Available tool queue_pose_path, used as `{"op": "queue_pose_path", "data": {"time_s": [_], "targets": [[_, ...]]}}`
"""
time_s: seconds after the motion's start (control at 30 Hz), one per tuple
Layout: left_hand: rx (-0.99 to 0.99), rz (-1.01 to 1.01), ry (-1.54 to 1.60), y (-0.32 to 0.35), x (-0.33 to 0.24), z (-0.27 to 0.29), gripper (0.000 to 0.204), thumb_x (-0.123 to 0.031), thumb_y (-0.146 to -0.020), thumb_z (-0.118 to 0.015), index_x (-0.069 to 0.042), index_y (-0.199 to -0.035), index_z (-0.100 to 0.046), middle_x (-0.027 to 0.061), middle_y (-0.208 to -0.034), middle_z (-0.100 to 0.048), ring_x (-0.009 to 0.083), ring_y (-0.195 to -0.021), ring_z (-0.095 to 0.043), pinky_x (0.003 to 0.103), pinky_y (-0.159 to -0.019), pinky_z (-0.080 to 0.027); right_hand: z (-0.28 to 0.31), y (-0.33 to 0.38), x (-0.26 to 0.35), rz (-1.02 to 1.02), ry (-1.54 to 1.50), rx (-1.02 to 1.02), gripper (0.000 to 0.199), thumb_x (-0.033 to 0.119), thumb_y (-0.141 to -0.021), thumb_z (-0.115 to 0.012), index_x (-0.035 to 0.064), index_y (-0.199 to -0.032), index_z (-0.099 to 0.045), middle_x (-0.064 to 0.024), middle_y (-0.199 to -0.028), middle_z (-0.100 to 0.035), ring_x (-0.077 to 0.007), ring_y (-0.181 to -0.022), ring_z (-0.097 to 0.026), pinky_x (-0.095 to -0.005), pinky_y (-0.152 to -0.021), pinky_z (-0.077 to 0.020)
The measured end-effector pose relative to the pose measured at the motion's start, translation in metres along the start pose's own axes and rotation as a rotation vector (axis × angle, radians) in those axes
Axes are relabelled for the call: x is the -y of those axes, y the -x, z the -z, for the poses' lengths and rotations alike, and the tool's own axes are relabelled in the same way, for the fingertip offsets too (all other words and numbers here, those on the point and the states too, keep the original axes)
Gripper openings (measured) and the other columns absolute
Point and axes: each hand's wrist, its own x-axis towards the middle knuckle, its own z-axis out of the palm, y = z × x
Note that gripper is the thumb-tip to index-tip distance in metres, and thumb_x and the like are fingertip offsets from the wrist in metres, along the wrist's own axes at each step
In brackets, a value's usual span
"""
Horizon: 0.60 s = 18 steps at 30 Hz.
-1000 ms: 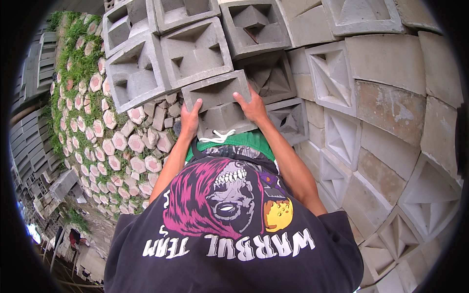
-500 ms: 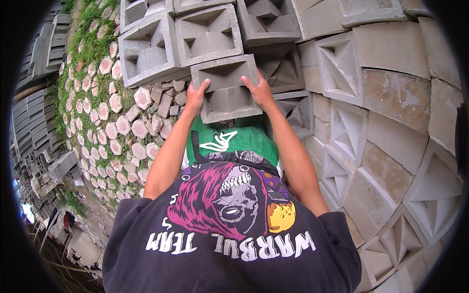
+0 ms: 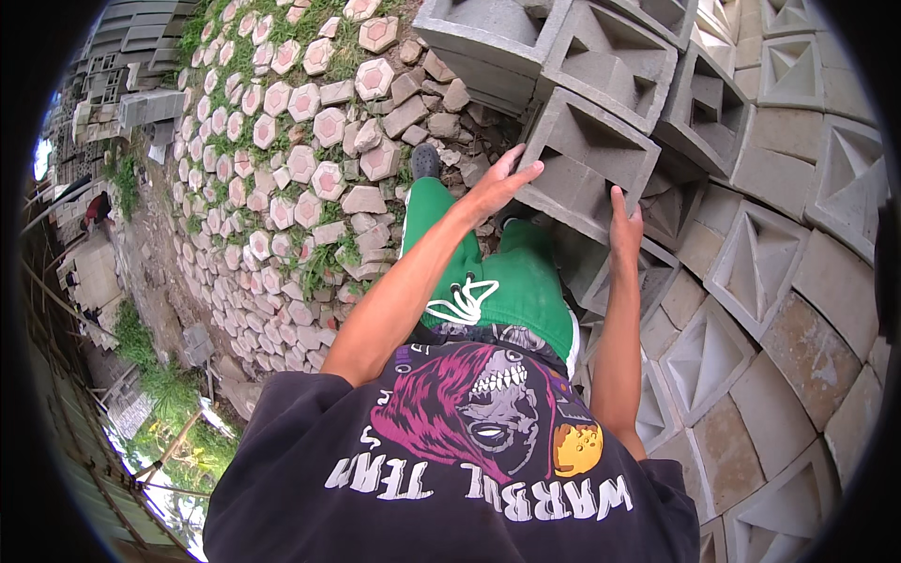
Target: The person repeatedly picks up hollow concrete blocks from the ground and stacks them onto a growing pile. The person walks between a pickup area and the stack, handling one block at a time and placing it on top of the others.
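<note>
Hollow grey block (image 3: pixel 574 183) was held between the left hand (image 3: pixel 502 186), half-closed on its left edge, and the right hand (image 3: pixel 626 232), half-closed at its lower right corner. Stacked blocks (image 3: pixel 610 73) stood just beyond; leftward, hexagonal pavers (image 3: pixel 374 79) covered grassy ground (image 3: pixel 167 251). White lettering (image 3: pixel 571 499) crossed the dark shirt (image 3: pixel 300 432).

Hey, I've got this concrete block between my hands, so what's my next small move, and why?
I'd probably ease the concrete block gently into line with the neighbouring block, judging by its position: your left hand and right hand are on opposite sides of it, and its far edge looks close to that neighbour, though I can't tell whether they touch.
</note>
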Motion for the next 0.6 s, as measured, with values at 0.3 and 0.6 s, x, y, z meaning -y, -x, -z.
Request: {"op": "queue_pose_path", "data": {"time_s": [0.3,0.6], "targets": [[0.097,0.352,0.196,0.102,0.076,0.067,0.071,-0.053,-0.094,-0.044,-0.004,-0.143,-0.03,0.0164,-0.135,-0.047,0.0268,-0.126,-0.044,0.04,-0.106,-0.032,-0.01,0.005,0.006,0.056,0.155,-0.122,0.059,0.042,-0.089,-0.059,-0.0074,-0.122,-0.054,-0.012,-0.118,-0.06,-0.022,-0.108,-0.054,-0.0305,-0.096,-0.0369],[-0.201,0.323,0.355,0.079,0.091,0.152,0.027,-0.028,-0.09,-0.061,-0.004,-0.101,-0.059,0.0042,-0.095,-0.062,0.0116,-0.09,-0.058,0.025,-0.078,-0.045,-0.006,-0.005,-0.012,0.004,0.203,-0.274,0.055,0.04,-0.087,-0.062,-0.0095,-0.11,-0.06,-0.0098,-0.102,-0.064,-0.018,-0.09,-0.059,-0.0289,-0.085,-0.0439]]}}
